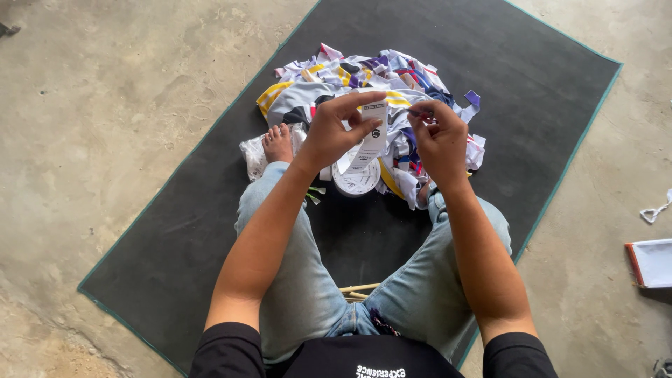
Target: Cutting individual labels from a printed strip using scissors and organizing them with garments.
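- Concrete floor (105, 105): we see bare grey ground on all sides of the mat.
- Dark mat (490, 63): a green-edged rectangle lying at an angle on the floor; we sit on it in pale jeans (301, 280), knees apart, one bare foot (278, 143) forward.
- Heap of cloth scraps (329, 84): white, yellow, purple and navy pieces piled beyond the feet, directly behind both hands and partly hidden by them.
- White round spool (357, 180): on the mat below the hands, at the near edge of the heap.
- Left hand (334, 133): closed in a pinch, thumb and forefinger gripping the top of a white printed label strip (371, 143), which hangs toward the spool.
- Right hand (437, 140): fingers curled tight around a small dark item at the fingertips; we cannot tell what it is.
- White flat object with a red edge (651, 262): well apart on the floor at right.
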